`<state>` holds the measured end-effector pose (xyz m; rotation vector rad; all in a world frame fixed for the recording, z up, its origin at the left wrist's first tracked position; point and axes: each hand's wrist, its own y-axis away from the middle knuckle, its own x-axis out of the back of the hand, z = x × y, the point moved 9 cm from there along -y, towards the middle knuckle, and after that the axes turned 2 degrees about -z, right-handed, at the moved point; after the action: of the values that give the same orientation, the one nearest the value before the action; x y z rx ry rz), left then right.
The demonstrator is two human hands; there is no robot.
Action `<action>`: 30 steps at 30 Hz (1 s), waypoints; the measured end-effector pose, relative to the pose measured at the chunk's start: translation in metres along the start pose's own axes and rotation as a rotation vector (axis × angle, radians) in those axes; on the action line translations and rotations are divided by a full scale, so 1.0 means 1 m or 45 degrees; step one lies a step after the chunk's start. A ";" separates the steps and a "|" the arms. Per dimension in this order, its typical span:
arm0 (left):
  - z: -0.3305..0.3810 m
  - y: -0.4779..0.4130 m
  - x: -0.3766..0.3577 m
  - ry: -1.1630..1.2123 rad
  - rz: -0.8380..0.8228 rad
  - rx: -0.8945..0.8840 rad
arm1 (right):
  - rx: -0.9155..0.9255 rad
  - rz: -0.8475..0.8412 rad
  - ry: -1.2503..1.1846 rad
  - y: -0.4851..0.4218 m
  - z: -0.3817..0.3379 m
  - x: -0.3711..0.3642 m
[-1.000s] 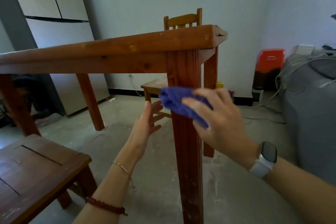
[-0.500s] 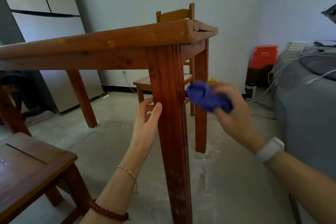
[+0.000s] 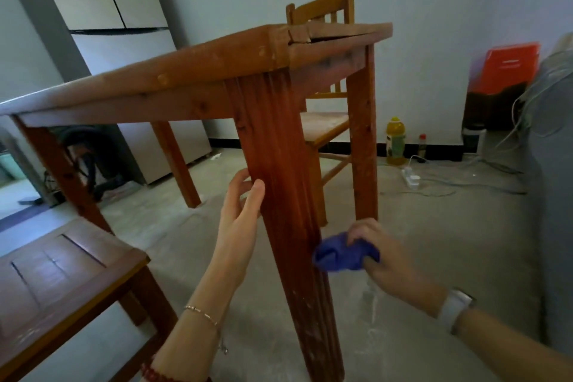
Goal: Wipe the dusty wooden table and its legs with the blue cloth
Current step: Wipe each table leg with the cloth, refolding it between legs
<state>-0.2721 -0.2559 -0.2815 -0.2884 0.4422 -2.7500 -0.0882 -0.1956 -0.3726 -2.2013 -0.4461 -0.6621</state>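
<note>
The reddish wooden table [image 3: 192, 71] fills the upper middle of the head view, seen from below its edge. Its nearest leg [image 3: 288, 201] runs down the centre, with pale dust marks near the foot. My right hand [image 3: 390, 254] grips the bunched blue cloth [image 3: 344, 254] and holds it against the right side of that leg, about halfway down. My left hand [image 3: 242, 220] rests on the leg's left side a little higher, fingers straight along the wood. Three other legs show behind.
A low wooden stool [image 3: 62, 282] stands at the lower left. A wooden chair [image 3: 325, 121] sits behind the table. A fridge [image 3: 124, 40] is at the back left. A yellow bottle [image 3: 395, 141], a power strip [image 3: 410, 178] with cables and a red box [image 3: 505, 68] lie right.
My right hand has carried the cloth from the front of the leg round to its right side and down. My left hand moved onto the leg. The view tilted and shifted.
</note>
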 end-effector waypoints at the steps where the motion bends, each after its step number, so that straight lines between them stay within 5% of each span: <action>1: 0.000 0.000 0.000 -0.002 0.010 0.001 | 0.039 0.167 -0.062 -0.019 -0.014 0.026; 4: -0.002 0.000 0.000 -0.016 0.042 0.005 | 0.262 0.582 -0.120 -0.070 -0.078 0.081; 6: 0.000 0.000 -0.001 0.003 0.057 -0.003 | 0.330 0.659 -0.103 -0.084 -0.103 0.075; 10: -0.002 0.001 -0.001 0.031 0.038 -0.032 | 0.297 0.514 0.074 -0.031 -0.074 -0.009; 16: -0.044 0.013 0.001 -0.006 0.069 -0.079 | -0.245 -0.216 -0.070 0.085 0.052 -0.095; 19: -0.081 0.028 0.000 -0.079 0.095 -0.025 | -0.374 0.081 -0.184 0.062 0.056 -0.050; 23: -0.108 0.038 -0.008 -0.047 0.052 0.044 | -0.090 0.633 -0.185 0.011 -0.004 0.002; 27: -0.117 0.039 -0.014 0.010 0.031 0.035 | -0.071 0.497 -0.085 0.047 0.002 -0.081; 30: -0.123 0.041 -0.014 -0.037 0.019 0.037 | -0.486 0.135 -0.246 0.124 0.075 -0.138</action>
<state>-0.2781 -0.2545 -0.4119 -0.3156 0.3947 -2.7319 -0.1121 -0.2310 -0.5680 -2.6456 -0.3158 -0.5102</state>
